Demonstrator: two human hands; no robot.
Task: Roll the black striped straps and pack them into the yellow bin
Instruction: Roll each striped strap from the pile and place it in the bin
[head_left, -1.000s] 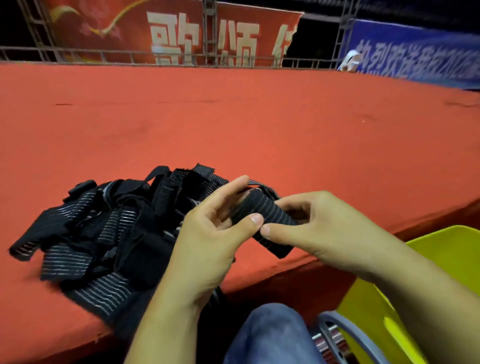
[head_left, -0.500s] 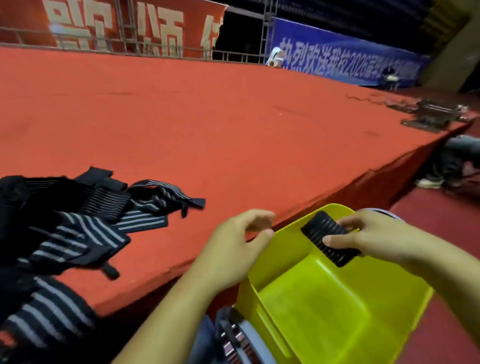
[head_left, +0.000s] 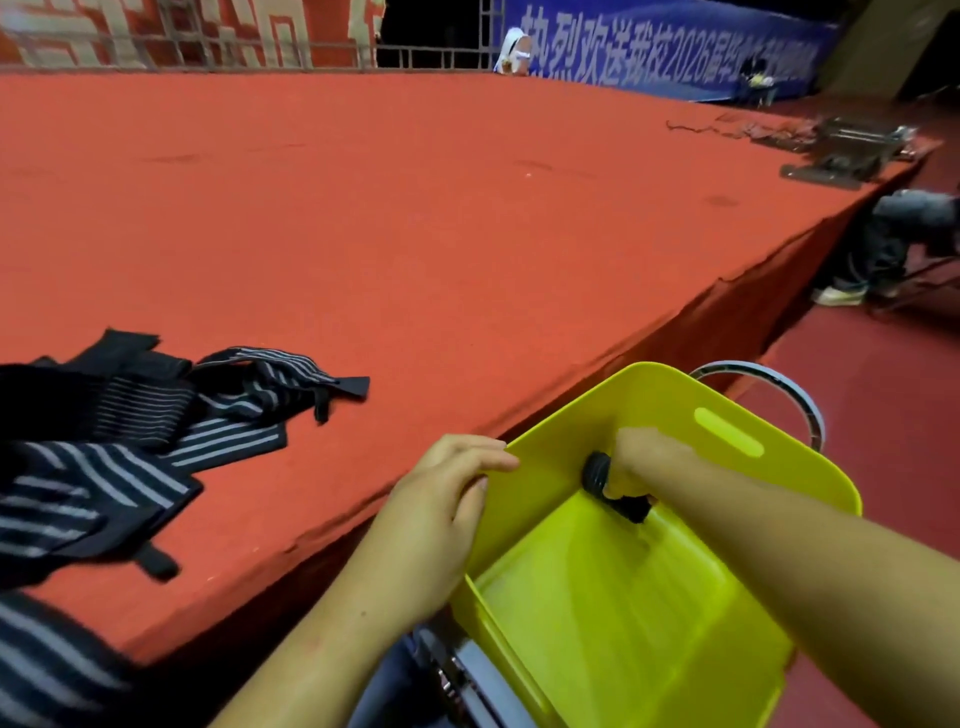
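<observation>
A yellow bin (head_left: 748, 457) stands tilted at the lower right, beside the red stage edge. Inside it, my right hand (head_left: 641, 460) grips a rolled black striped strap (head_left: 597, 473) low against the bin's far left corner. My left hand (head_left: 441, 499) holds the bin's near left rim, fingers curled over the edge. A loose pile of black striped straps (head_left: 104, 441) lies on the red stage at the left, some hanging over the front edge.
The red carpeted stage (head_left: 415, 234) stretches ahead, its edge running diagonally to the right. Metal hardware (head_left: 847, 150) lies at the far right corner. A person's legs and shoe (head_left: 841, 293) stand beyond the stage. A grey ring (head_left: 810, 410) sits behind the bin.
My right hand has carried the rolled strap from above the bin's rim down into the bin. My left hand moved onto the bin's rim.
</observation>
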